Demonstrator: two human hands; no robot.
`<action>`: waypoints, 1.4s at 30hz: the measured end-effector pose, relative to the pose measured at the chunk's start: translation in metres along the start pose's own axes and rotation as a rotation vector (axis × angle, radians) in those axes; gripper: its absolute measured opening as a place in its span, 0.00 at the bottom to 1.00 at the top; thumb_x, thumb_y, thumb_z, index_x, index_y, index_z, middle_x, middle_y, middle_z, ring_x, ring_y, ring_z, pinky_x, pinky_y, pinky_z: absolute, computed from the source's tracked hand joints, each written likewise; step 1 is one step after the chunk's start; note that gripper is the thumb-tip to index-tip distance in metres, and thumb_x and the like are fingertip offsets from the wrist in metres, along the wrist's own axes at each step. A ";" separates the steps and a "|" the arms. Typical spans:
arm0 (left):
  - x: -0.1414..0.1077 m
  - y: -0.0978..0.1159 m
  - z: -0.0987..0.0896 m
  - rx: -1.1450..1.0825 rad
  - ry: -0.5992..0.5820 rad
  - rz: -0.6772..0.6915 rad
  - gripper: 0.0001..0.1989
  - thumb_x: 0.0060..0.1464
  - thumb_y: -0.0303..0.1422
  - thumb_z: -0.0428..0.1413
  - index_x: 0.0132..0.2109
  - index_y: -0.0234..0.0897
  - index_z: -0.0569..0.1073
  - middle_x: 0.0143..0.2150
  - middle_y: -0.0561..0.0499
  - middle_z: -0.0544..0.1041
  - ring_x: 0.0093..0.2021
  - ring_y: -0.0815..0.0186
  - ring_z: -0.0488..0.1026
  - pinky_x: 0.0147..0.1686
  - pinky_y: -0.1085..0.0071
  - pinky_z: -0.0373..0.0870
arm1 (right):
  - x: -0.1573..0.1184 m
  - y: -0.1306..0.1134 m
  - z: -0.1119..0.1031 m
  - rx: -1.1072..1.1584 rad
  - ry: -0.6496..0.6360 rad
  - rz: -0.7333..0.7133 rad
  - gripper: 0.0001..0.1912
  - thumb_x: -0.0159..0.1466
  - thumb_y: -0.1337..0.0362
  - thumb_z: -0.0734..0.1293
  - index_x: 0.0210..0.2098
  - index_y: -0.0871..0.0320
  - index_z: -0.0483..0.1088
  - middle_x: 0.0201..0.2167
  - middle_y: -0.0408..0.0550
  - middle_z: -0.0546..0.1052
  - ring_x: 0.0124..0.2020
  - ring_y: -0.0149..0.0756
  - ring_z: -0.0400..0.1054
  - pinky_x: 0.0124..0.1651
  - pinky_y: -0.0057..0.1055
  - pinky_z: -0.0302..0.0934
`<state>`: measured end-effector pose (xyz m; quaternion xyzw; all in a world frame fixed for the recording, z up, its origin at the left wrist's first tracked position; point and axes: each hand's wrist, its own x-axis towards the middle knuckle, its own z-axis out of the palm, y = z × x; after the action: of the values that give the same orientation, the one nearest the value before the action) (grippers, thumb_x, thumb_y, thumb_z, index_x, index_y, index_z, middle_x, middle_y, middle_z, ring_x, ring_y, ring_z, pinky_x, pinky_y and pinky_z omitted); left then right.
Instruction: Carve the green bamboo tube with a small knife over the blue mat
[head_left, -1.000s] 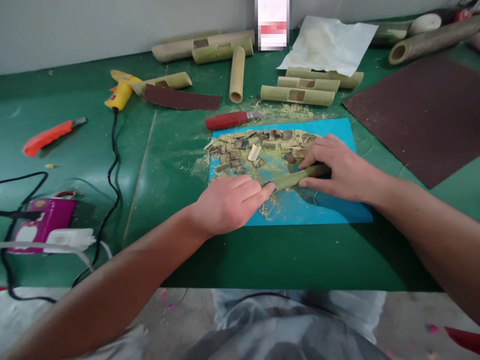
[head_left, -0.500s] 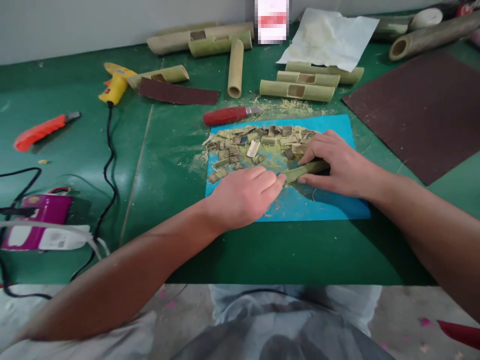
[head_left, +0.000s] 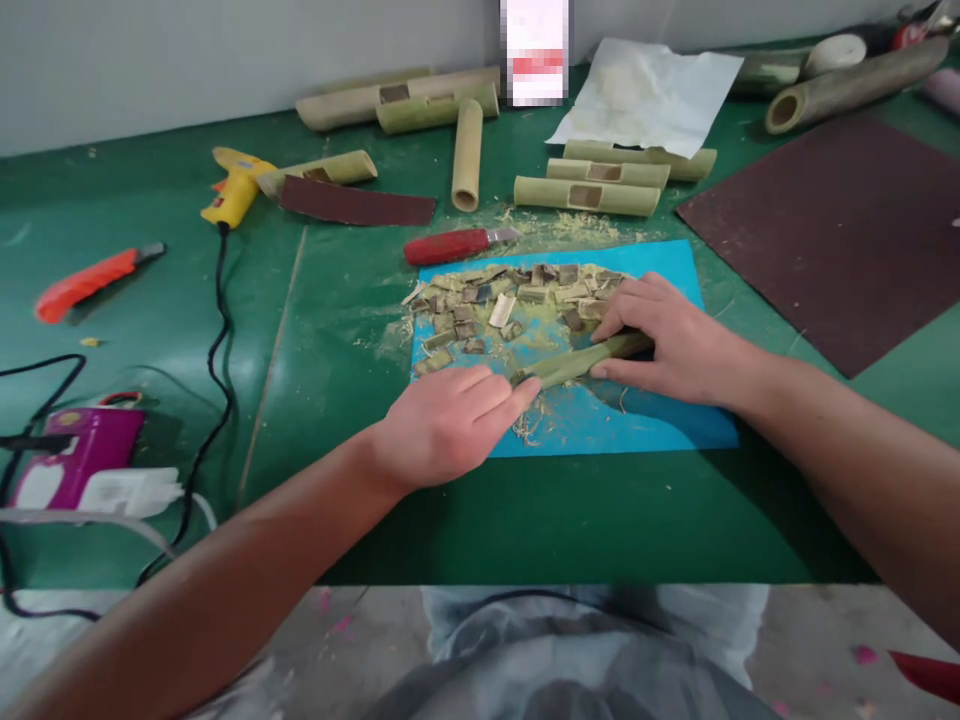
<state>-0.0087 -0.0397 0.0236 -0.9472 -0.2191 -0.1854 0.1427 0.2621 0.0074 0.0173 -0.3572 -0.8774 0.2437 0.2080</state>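
A green length of bamboo (head_left: 574, 366) lies slanted over a blue sheet (head_left: 652, 425). My right hand (head_left: 664, 335) grips its far right end between thumb and fingers. At the near left end, my left hand (head_left: 450, 420) is closed, its fingertips against the bamboo; a small dark edge shows by them, but what the fist holds is hidden. Several cut bamboo chips (head_left: 465, 312) and pale shavings cover the upper left of the sheet. Just above it lies a red-handled knife (head_left: 448, 246).
Bamboo tubes with cut openings (head_left: 585, 196) lie at the back. A yellow glue gun (head_left: 236, 190), an orange cutter (head_left: 90, 285) and a purple power box (head_left: 82, 450) with cords are on the left. Brown sandpaper (head_left: 832, 230) lies right, white paper (head_left: 645, 95) behind.
My left hand has slid left and toward me along the bamboo, baring more of its surface. My right hand keeps its hold. The whole view has shifted slightly.
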 end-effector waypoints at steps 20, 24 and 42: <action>0.004 0.006 0.014 0.030 0.067 -0.055 0.12 0.68 0.24 0.48 0.52 0.30 0.74 0.24 0.55 0.70 0.27 0.66 0.68 0.23 0.67 0.60 | -0.004 -0.006 0.003 -0.060 0.032 -0.023 0.09 0.61 0.56 0.69 0.36 0.53 0.67 0.37 0.49 0.74 0.43 0.45 0.67 0.47 0.43 0.55; 0.001 0.000 0.012 -0.018 0.124 -0.084 0.10 0.67 0.26 0.52 0.51 0.31 0.76 0.26 0.55 0.74 0.26 0.68 0.69 0.24 0.70 0.63 | -0.009 -0.012 0.000 -0.110 0.077 -0.044 0.06 0.62 0.59 0.67 0.37 0.53 0.69 0.38 0.51 0.76 0.43 0.46 0.69 0.46 0.44 0.57; 0.028 -0.007 0.030 -0.282 0.095 -0.623 0.13 0.67 0.30 0.52 0.50 0.34 0.80 0.42 0.45 0.83 0.42 0.63 0.80 0.43 0.69 0.76 | -0.021 -0.050 0.026 -0.421 0.246 0.285 0.10 0.61 0.60 0.68 0.39 0.60 0.72 0.37 0.56 0.77 0.40 0.48 0.71 0.39 0.39 0.61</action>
<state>0.0196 -0.0130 0.0100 -0.8356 -0.4632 -0.2923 -0.0430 0.2357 -0.0462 0.0213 -0.5392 -0.8178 0.0376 0.1976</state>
